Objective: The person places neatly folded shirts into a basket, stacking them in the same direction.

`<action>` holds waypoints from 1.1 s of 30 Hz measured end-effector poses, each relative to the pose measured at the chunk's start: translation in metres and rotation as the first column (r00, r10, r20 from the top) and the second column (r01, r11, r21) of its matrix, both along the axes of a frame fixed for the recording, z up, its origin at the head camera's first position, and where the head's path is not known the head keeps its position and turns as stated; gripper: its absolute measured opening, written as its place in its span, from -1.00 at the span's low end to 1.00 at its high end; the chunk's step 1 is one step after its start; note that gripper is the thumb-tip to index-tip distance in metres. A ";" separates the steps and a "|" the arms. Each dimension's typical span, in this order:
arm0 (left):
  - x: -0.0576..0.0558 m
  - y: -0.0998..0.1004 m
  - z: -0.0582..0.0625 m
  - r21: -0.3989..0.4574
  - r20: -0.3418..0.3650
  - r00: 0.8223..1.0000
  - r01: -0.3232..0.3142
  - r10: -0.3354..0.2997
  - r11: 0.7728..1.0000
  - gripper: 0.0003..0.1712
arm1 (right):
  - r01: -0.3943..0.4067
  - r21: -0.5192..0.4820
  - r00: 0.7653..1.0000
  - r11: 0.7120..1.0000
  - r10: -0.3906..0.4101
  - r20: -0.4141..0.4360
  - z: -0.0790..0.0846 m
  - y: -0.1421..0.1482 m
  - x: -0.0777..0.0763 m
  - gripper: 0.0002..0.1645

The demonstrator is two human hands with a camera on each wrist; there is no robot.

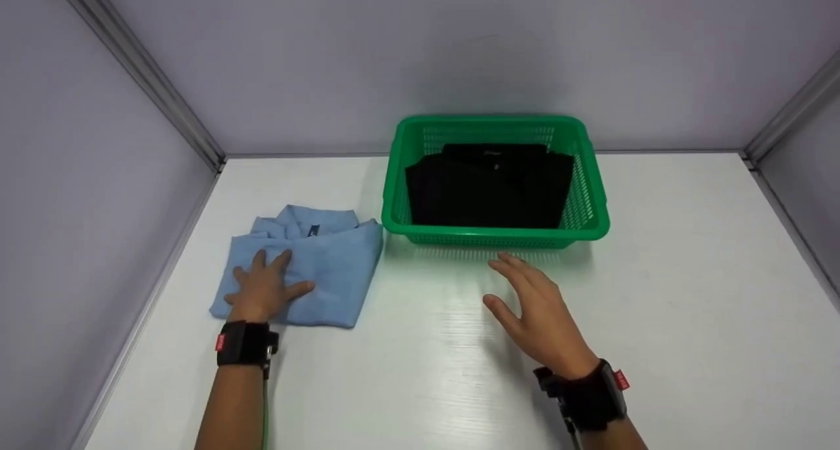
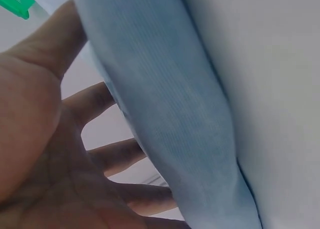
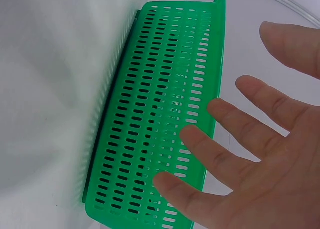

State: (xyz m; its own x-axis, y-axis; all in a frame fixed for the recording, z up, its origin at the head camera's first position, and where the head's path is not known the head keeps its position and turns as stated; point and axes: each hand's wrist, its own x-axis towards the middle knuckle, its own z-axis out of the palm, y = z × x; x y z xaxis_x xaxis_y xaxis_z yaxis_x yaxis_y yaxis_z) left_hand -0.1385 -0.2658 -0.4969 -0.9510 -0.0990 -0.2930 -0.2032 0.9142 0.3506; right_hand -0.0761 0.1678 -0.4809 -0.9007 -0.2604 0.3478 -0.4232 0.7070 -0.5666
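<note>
A folded light blue collared shirt (image 1: 335,279) lies on the left of the white table, a dark label at its neck. My left hand (image 1: 262,291) rests on it with fingers spread; the left wrist view shows the fingers along the edge of the folded shirt (image 2: 165,99). Just in front of the green basket (image 1: 495,235), my right hand (image 1: 541,319) hovers over the table, its fingers extended and holding nothing. Inside the basket is a folded black garment (image 1: 489,191). In the right wrist view, the basket's slotted side (image 3: 150,104) stands beyond my fingers.
The white table (image 1: 407,384) meets a pale back wall (image 1: 328,69) and side panels with metal corner strips. Near the back wall stands the basket, its left rim close to the shirt's right corner. Each wrist wears a black strapped device (image 1: 244,344) with a cable.
</note>
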 end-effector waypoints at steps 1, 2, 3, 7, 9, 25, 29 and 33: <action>0.001 0.001 0.000 -0.001 -0.005 1.000 0.002 -0.002 1.000 0.09 | -0.002 0.000 1.000 1.000 0.002 0.001 0.001 0.001 -0.001 -0.35; 0.002 0.001 0.001 -0.004 -0.009 1.000 0.006 -0.006 1.000 0.10 | -0.003 0.001 1.000 1.000 0.003 0.004 0.002 0.002 -0.001 -0.35; 0.004 0.001 0.000 -0.005 -0.014 1.000 0.007 -0.007 1.000 0.10 | -0.003 0.002 1.000 1.000 0.003 0.007 0.003 0.002 -0.002 -0.35; 0.014 -0.001 -0.006 -0.004 -0.023 1.000 0.003 -0.003 1.000 0.13 | -0.003 0.009 1.000 1.000 0.003 0.025 0.003 0.001 -0.001 -0.38; 0.018 -0.001 -0.007 -0.001 -0.025 1.000 -0.001 0.001 1.000 0.14 | 0.002 0.010 1.000 1.000 -0.002 0.031 0.003 0.000 -0.001 -0.39; 0.039 0.006 -0.008 -0.028 -0.005 0.999 -0.041 0.041 0.999 0.19 | 0.048 -0.001 0.985 0.999 -0.047 0.167 0.002 -0.003 0.002 -0.39; 0.042 0.011 -0.008 -0.030 -0.007 0.998 -0.058 0.058 0.998 0.20 | 0.038 0.014 0.987 0.999 -0.040 0.158 0.002 -0.005 0.000 -0.40; 0.046 0.014 -0.011 -0.035 -0.004 0.997 -0.075 0.074 0.997 0.20 | 0.018 0.028 0.990 0.999 -0.022 0.140 -0.002 -0.008 -0.003 -0.42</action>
